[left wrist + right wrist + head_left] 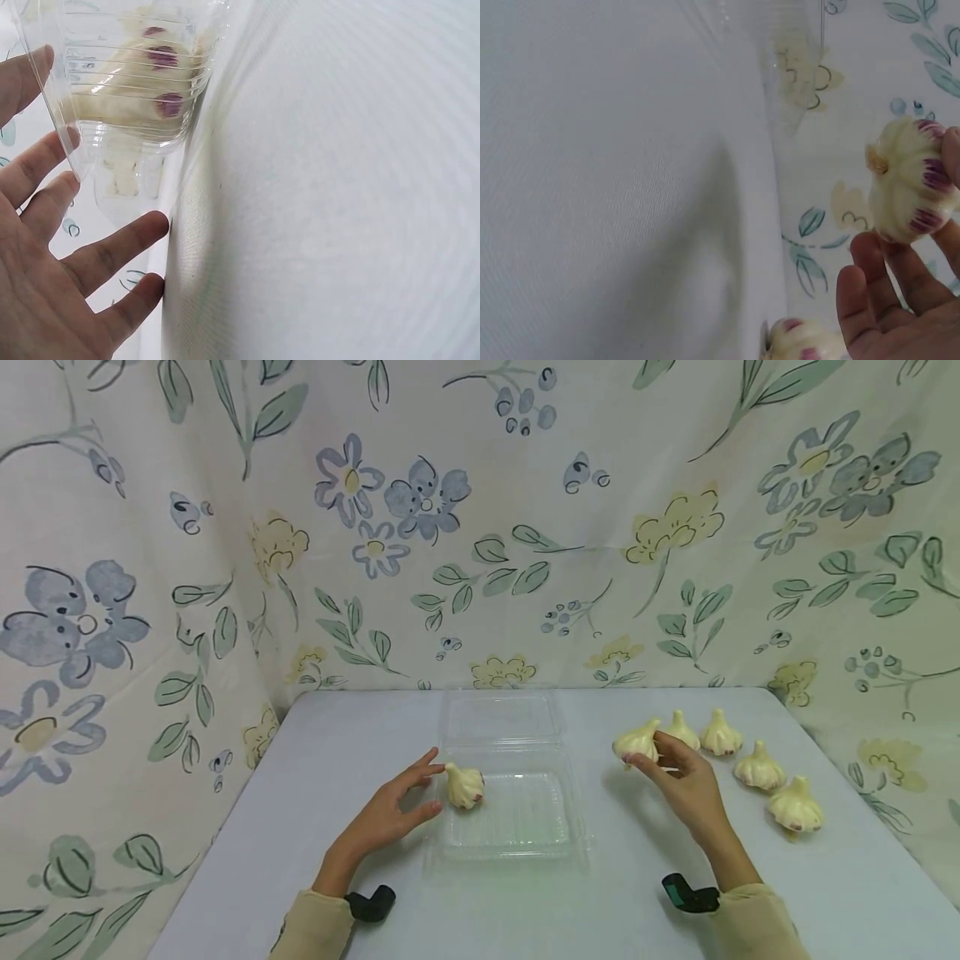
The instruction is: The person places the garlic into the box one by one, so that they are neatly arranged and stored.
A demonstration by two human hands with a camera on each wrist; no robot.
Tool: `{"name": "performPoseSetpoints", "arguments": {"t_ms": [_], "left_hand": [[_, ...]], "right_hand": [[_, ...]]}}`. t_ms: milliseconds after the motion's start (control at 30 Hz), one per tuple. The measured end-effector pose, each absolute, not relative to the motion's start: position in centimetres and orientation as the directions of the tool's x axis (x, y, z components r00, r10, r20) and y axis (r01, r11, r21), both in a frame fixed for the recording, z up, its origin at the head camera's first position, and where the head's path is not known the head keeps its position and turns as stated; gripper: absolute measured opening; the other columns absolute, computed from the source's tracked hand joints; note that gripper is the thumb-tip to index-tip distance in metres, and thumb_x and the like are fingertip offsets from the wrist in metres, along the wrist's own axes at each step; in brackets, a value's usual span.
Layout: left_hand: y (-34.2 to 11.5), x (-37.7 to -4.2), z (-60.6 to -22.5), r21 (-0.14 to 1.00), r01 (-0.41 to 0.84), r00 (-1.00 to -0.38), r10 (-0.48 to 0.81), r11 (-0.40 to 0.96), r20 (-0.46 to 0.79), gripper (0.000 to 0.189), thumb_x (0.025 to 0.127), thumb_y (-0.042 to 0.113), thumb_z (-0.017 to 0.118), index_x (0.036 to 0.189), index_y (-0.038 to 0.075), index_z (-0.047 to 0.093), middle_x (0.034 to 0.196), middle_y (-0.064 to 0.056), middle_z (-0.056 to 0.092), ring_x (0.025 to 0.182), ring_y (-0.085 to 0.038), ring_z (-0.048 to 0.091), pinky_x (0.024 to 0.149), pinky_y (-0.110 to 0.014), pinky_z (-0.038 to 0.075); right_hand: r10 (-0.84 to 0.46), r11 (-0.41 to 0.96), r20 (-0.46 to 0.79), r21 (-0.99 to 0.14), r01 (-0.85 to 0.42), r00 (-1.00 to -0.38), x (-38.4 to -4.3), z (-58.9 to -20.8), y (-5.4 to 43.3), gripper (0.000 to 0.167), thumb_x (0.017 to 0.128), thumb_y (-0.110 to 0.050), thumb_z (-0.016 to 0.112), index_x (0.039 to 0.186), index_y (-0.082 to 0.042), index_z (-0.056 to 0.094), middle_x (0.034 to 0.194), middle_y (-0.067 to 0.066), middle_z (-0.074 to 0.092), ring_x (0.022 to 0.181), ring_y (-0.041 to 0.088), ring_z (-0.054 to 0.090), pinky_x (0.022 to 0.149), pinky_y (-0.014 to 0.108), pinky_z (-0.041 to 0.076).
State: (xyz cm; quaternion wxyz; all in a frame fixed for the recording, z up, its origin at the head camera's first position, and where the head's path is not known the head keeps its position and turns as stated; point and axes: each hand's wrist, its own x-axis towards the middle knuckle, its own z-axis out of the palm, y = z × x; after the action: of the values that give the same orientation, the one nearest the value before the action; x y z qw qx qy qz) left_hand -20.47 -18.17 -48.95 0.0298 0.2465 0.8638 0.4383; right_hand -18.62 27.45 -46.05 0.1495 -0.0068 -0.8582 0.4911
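My right hand (pixel 686 785) pinches a garlic bulb (pixel 635 743) between thumb and fingers, raised above the table. In the right wrist view, this bulb (pixel 911 180) shows purple streaks and its root end. A clear plastic clamshell container (pixel 510 852) lies with its lid (pixel 501 718) folded back, away from me. Inside the base, at the left, sits another garlic bulb (pixel 465 787). My left hand (pixel 390 810) is at the container's left side with fingers spread. In the left wrist view, some fingertips (pixel 69 137) appear to touch the clear wall.
Several more garlic bulbs (pixel 796 806) stand in a curved row on the right of the white table (pixel 345 735), beyond and beside my right hand. A floral cloth (pixel 480 635) hangs behind the table and along both sides.
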Motion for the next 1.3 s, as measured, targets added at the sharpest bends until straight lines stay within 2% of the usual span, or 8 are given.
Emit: {"name": "performPoseSetpoints", "arguments": {"t_ms": [300, 567, 900, 1300], "left_hand": [[-18.2, -20.5, -48.8, 0.77, 0.402, -0.875, 0.455, 0.495, 0.165, 0.057, 0.096, 0.033, 0.071, 0.149, 0.029, 0.051, 0.17, 0.005, 0.026, 0.136, -0.033, 0.057, 0.115, -0.067, 0.034], [-18.3, -20.4, -48.9, 0.776, 0.416, -0.868, 0.462, 0.474, 0.183, 0.055, 0.097, 0.034, 0.07, 0.149, 0.026, 0.051, 0.17, 0.001, 0.027, 0.135, -0.035, 0.057, 0.114, -0.067, 0.035], [-18.3, -20.3, -49.2, 0.762, 0.431, -0.866, 0.459, 0.484, 0.199, 0.055, 0.098, 0.034, 0.07, 0.148, 0.026, 0.051, 0.169, -0.001, 0.028, 0.133, -0.035, 0.058, 0.112, -0.069, 0.035], [-18.1, -20.4, -48.8, 0.766, 0.405, -0.877, 0.45, 0.499, 0.171, 0.057, 0.096, 0.033, 0.072, 0.148, 0.028, 0.052, 0.169, 0.007, 0.027, 0.134, -0.032, 0.058, 0.115, -0.066, 0.034]], "right_hand": [[0.03, 0.478, 0.285, -0.846, -0.237, -0.958, -19.1, -45.6, 25.9, 0.041, 0.095, -0.027, 0.074, 0.134, -0.015, 0.066, 0.108, -0.007, 0.07, 0.098, 0.0, 0.061, 0.08, 0.017, 0.05], [-0.077, 0.489, 0.274, -0.828, -0.276, -0.959, -19.5, -45.2, 24.2, 0.051, 0.094, -0.026, 0.075, 0.141, -0.012, 0.06, 0.118, 0.008, 0.072, 0.103, -0.005, 0.06, 0.084, 0.018, 0.051], [-0.16, 0.432, 0.306, -0.833, -0.345, -0.939, -19.9, -44.9, 22.1, 0.051, 0.091, -0.022, 0.078, 0.139, -0.013, 0.062, 0.116, 0.005, 0.073, 0.098, 0.003, 0.064, 0.083, 0.021, 0.053], [-0.213, 0.425, 0.299, -0.829, -0.364, -0.93, -19.5, -44.7, 19.5, 0.05, 0.089, -0.025, 0.08, 0.137, -0.02, 0.063, 0.116, 0.0, 0.072, 0.099, 0.01, 0.063, 0.086, 0.027, 0.054]]}}
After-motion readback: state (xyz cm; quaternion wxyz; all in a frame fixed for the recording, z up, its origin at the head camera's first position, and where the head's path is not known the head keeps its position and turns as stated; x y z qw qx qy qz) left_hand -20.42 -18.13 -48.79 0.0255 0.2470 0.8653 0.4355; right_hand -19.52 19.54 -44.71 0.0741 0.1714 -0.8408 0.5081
